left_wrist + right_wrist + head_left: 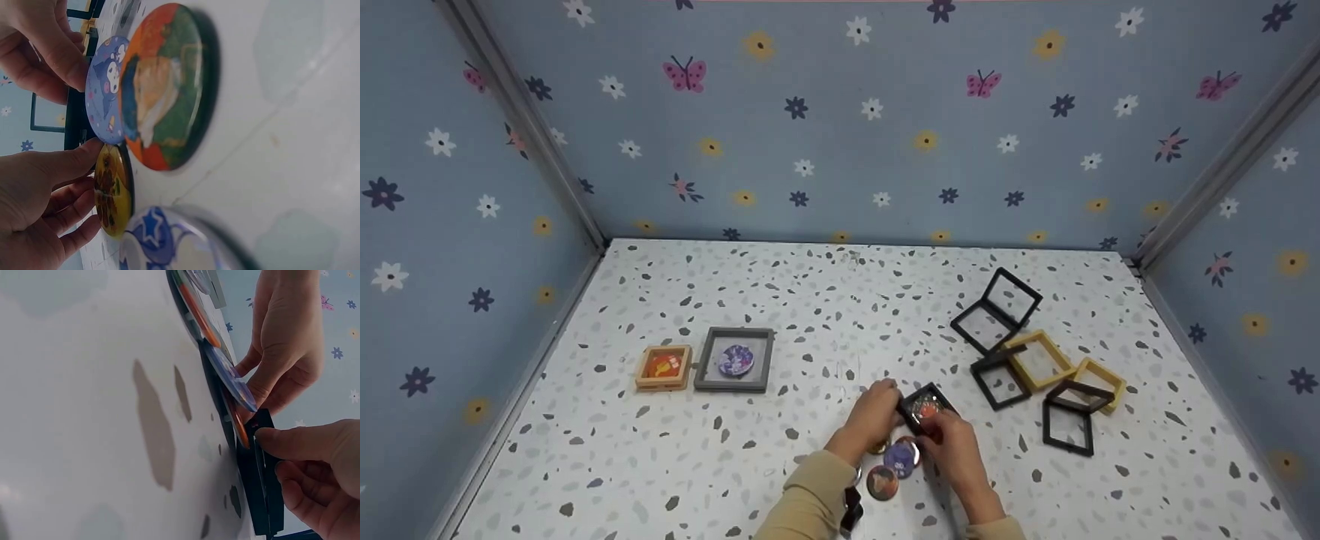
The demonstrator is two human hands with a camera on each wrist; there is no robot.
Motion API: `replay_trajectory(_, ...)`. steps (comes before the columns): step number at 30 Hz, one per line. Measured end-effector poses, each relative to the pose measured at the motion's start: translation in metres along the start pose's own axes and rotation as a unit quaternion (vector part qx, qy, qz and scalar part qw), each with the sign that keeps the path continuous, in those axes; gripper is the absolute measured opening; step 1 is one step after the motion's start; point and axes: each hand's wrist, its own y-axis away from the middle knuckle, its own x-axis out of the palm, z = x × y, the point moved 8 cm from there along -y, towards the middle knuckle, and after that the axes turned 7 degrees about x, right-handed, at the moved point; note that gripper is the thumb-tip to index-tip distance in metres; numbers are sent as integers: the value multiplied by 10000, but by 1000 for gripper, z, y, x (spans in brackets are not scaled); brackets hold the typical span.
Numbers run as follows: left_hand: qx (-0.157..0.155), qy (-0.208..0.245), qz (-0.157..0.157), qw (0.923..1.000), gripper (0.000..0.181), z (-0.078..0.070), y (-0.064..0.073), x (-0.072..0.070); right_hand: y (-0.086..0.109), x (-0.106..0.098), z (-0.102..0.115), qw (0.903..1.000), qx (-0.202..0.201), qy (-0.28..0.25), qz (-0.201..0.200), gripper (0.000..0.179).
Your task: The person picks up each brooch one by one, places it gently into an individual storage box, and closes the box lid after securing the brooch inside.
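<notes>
A small black display frame with a round red-and-dark badge in it lies between the two hands. My left hand holds its left corner. From the near right, my right hand pinches the frame's edge with thumb and fingertips, partly covering the badge. Just below lie several round badges: a purple one, an orange-green portrait one, a yellow one by the left fingers and a blue-white one. The purple badge leans over another, orange-edged badge.
To the left stand a tan frame with an orange badge and a grey frame with a purple badge. At right, open black frames and yellow frames lie close together, some overlapping. Patterned walls enclose the speckled table.
</notes>
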Motion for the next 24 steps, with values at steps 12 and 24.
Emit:
replay_trajectory(12, -96, -166, 227, 9996, 8, 1, 0, 0, -1, 2, 2, 9990, -89, -26, 435, 14)
replay_trajectory(24, 182, -525, 210, 9982, 25, -9, 2, -13, -7, -22, -5, 9989, -217, -126, 393, 18)
